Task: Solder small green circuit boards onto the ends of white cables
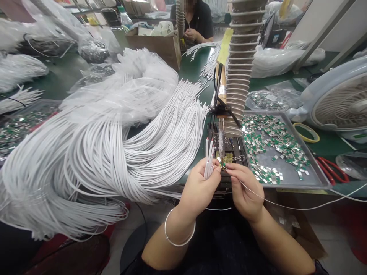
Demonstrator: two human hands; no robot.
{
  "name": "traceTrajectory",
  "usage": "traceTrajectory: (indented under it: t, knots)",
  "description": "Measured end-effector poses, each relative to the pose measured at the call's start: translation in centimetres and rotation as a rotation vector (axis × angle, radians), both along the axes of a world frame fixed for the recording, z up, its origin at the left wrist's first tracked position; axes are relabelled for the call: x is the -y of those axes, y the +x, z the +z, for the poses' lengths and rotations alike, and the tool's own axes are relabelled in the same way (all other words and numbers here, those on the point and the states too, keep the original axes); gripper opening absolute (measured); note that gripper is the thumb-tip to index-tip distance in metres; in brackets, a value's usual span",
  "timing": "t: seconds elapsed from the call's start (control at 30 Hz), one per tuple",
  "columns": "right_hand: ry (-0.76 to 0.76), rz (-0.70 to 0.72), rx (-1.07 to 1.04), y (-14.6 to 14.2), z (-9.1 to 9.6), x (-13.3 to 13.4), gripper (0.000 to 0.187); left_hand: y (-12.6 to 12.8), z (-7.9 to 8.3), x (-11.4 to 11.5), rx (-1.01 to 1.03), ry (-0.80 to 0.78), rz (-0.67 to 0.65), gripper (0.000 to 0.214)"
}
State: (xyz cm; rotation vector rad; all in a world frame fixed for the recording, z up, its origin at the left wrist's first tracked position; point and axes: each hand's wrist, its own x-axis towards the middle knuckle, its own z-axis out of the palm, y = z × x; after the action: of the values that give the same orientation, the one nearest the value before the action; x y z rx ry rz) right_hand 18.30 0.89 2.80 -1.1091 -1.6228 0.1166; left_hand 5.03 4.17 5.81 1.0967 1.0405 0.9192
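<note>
My left hand (202, 187) is closed around a few short ends of white cable (208, 160) that stick up from the fist. At its fingertips a small green circuit board (222, 164) is pinched. My right hand (247, 190) pinches a thin solder wire (275, 203), whose end meets the board and whose length trails off to the right. Just above the fingertips, a fixed soldering iron (221, 137) points tip down, at or very near the board. The exact contact there is too small to tell.
A large heap of white cables (137, 152) partly in plastic lies left. At right are a grey tray (315, 173) of circuit boards, a fan (344, 99), a tape roll (306, 132) and red-handled pliers (329, 170). A ribbed hose (239, 68) hangs ahead; another person (195, 23) sits opposite.
</note>
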Motion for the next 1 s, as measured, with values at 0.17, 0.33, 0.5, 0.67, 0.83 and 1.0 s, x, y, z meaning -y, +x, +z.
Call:
traceTrajectory:
  t: [0.17,0.33,0.5,0.67,0.83,1.0]
  knots:
    - [0.008,-0.002,0.008,0.0,0.1,-0.1,0.027,0.0,0.0,0.0,-0.003,0.021,0.012,0.012]
    - [-0.005,0.004,-0.001,-0.1,0.0,0.1,0.026,-0.1,-0.3,0.1,0.002,0.016,0.002,0.013]
    - [-0.046,0.03,-0.01,-0.1,-0.3,0.4,0.026,-0.2,-1.3,0.5,0.023,0.008,-0.022,0.016]
    - [-0.073,0.002,-0.003,0.3,-0.5,1.1,0.025,-0.4,-1.9,1.1,-0.004,0.02,-0.094,0.023]
    - [-0.097,-0.037,-0.007,1.0,-0.4,2.0,0.025,-0.8,-2.0,1.7,-0.15,0.121,-0.097,0.024]
    - [-0.09,-0.131,-0.009,1.7,0.1,2.6,0.028,-1.3,-2.3,2.5,-0.266,0.226,0.017,0.026]
